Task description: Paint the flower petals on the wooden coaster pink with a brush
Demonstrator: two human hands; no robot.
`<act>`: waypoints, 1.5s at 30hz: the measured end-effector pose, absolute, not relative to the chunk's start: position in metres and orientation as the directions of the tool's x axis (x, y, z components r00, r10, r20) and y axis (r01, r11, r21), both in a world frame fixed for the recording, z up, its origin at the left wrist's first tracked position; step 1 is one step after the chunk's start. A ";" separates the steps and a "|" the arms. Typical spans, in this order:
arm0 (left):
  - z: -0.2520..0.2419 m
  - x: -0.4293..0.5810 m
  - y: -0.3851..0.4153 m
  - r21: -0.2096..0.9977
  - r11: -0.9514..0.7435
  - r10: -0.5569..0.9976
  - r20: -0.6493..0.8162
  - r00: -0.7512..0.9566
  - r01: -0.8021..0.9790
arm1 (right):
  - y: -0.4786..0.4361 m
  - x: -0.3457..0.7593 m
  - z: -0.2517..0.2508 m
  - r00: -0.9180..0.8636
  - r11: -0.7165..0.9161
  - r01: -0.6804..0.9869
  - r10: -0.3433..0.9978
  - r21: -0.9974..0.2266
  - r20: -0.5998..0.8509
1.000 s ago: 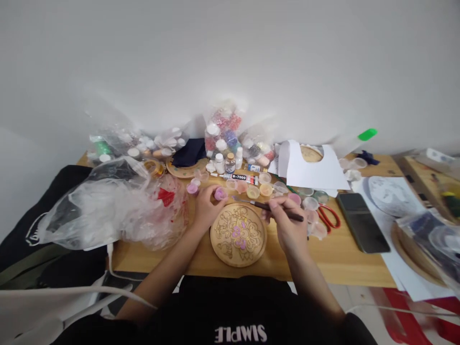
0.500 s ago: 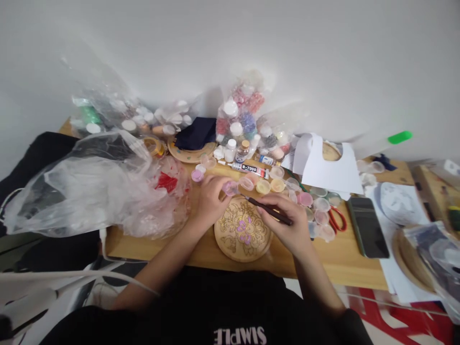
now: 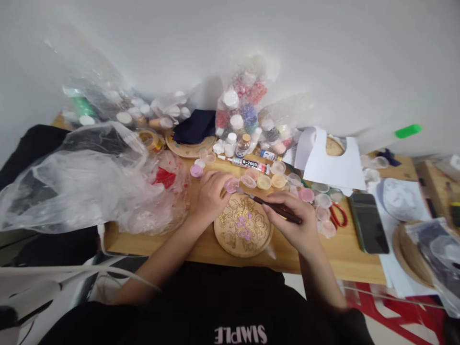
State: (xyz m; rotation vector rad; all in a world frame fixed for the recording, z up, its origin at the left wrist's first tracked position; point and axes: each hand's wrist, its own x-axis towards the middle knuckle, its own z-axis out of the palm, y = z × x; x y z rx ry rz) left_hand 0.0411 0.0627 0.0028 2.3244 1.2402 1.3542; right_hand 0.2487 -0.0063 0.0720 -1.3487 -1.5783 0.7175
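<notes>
In my left hand point(image 3: 212, 195) is a small clear cup point(image 3: 231, 185) with purple stuff in it, held at the far edge of the round wooden board. My right hand point(image 3: 293, 218) grips a dark-handled tool point(image 3: 275, 208), slim like a brush or palette knife; its tip meets the cup's right side, and I cannot tell whether it is inside. Between my forearms lies the round wooden board point(image 3: 226, 237), with gold outlines of flowers and a few petals coloured purple. Another purple cup point(image 3: 196, 170) stands beyond my left hand.
Several small lidded cups point(image 3: 278, 180) and a B-7000 glue tube point(image 3: 250, 165) lie behind the board. Red-handled scissors point(image 3: 339, 215) and a phone point(image 3: 369, 223) are to the right. A crumpled plastic bag point(image 3: 82, 187) covers the left side. Bagged bottles point(image 3: 237, 108) stand along the wall.
The tool in my right hand has shifted slightly to the right and its tip still sits by the cup. My left hand keeps the cup in nearly the same place. The view has tilted a little.
</notes>
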 end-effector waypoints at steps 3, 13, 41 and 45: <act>0.003 0.041 0.064 0.516 -0.639 0.729 0.643 0.235 0.570 | -0.007 0.251 0.071 0.025 0.220 0.423 0.967 -0.879 0.254; -0.007 0.042 0.065 0.655 -0.494 0.852 0.496 0.168 0.572 | -0.015 0.260 0.068 0.105 0.209 0.371 0.959 -0.905 0.265; 0.005 0.003 0.040 0.559 -0.151 0.779 0.575 -0.250 0.815 | -0.026 0.267 0.050 0.326 0.145 0.080 0.931 -0.986 0.163; -0.015 -0.005 0.059 0.570 -0.124 0.870 0.456 -0.187 0.813 | -0.027 0.266 0.052 0.324 0.158 0.049 0.931 -0.986 0.165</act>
